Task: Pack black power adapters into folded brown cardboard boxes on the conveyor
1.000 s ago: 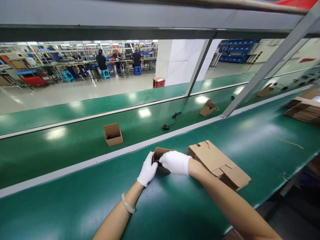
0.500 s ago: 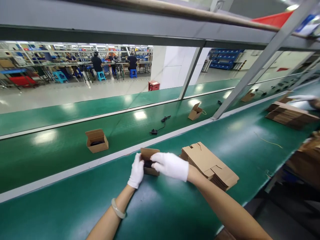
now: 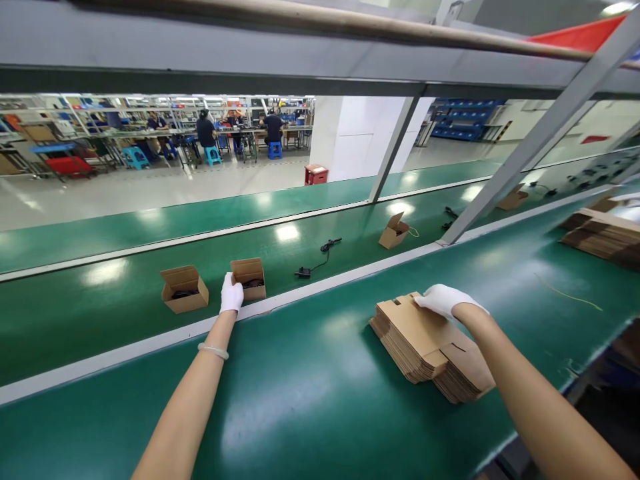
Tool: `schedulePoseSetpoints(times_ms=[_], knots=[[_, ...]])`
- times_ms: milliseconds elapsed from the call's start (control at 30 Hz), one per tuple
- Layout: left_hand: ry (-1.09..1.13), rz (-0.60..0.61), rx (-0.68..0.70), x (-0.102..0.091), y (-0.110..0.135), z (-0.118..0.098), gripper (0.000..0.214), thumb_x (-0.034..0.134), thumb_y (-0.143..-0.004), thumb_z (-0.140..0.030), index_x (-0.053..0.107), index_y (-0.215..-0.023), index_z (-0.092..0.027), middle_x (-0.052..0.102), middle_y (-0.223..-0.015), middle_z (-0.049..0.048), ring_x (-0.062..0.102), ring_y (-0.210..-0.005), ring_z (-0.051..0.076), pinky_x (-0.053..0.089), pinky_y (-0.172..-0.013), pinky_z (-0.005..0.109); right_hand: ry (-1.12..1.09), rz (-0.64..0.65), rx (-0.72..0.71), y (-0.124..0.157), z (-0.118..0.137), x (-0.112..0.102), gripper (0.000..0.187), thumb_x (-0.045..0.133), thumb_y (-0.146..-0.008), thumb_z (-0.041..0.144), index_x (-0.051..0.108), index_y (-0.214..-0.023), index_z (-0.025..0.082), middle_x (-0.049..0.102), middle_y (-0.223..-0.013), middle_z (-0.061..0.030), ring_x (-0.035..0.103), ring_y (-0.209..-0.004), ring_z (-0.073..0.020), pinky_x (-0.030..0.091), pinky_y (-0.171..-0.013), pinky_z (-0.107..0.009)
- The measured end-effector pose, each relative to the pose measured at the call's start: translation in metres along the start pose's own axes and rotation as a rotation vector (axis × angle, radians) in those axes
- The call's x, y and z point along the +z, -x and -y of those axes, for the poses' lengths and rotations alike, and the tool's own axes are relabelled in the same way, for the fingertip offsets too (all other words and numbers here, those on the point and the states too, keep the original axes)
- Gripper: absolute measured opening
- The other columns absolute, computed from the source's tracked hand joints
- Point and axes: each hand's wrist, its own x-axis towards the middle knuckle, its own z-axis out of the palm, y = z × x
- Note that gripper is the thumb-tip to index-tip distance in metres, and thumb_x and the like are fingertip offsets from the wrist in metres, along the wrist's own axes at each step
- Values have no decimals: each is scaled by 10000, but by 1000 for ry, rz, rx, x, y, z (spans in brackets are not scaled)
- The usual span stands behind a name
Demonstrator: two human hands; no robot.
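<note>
My left hand (image 3: pixel 232 294), in a white glove, grips the left side of an open cardboard box (image 3: pixel 255 291) standing on the green belt beyond the white rail. Something dark, perhaps a coiled cable, lies inside that box. Just left of it is a second open cardboard box (image 3: pixel 186 300) with dark contents. Over on the right, my gloved right hand (image 3: pixel 444 301) has its fingertips closed at the far edge of the top flat cardboard box (image 3: pixel 417 330) of a stack. The hand itself partly covers that edge.
A black adapter with a cable (image 3: pixel 304 272) lies on the belt, and farther right stands another open box (image 3: pixel 393 233). A slanted metal post (image 3: pixel 480 187) rises from the rail. Another flat cardboard stack (image 3: pixel 603 235) and a yellowish strand (image 3: pixel 567 293) are at right.
The box has gone from the near green surface over the rail onto the belt, with my left hand on it. My right hand has left the box and moved right to the stack.
</note>
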Motion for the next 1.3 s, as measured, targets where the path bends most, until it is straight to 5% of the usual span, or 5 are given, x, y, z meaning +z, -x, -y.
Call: schedulePoseSetpoints(times_ms=[267, 500, 733, 967, 1300], knots=[[49, -78, 182, -13, 84, -42, 697, 462, -868, -483, 184, -1404, -134, 186, -1490, 176, 163, -1390, 293, 113, -1150, 460, -110, -200, 13, 74, 64, -49, 232, 476, -781, 395, 635, -822, 231, 646, -904, -139, 599, -819, -337, 433, -651, -412], [278, 733, 453, -7, 212, -84, 1126, 750, -599, -500, 78, -1459, -221, 187, -1516, 133, 205, -1381, 340, 220, -1124, 521, -668, -218, -705, 110, 160, -10, 241, 427, -797, 296, 644, -858, 209, 687, -808, -27, 621, -775, -191, 474, -717, -292], [464, 547, 181, -54, 175, -80, 696, 630, -732, -483, 387, -1306, -171, 533, -1286, 121, 469, -1225, 306, 418, -1005, 428, -969, 246, -881, 110, 166, 5, 385, 380, -857, 396, 672, -946, 160, 699, -893, -60, 635, -859, -225, 513, -726, -348], [576, 509, 117, -64, 175, -70, 570, 556, -769, -509, 472, -1215, -164, 545, -1270, 117, 531, -1143, 298, 467, -928, 388, -383, -642, -1031, 147, 183, 4, 311, 404, -857, 233, 580, -1095, 141, 623, -1054, -129, 558, -992, -257, 445, -841, -420], [481, 636, 140, -71, 189, -56, 760, 576, -773, -487, 220, -1376, -193, 508, -1301, 146, 553, -1120, 281, 477, -905, 388, 111, -227, -1336, 155, 206, 19, 254, 425, -899, 330, 590, -798, 165, 591, -653, -32, 508, -610, -162, 385, -713, -312]])
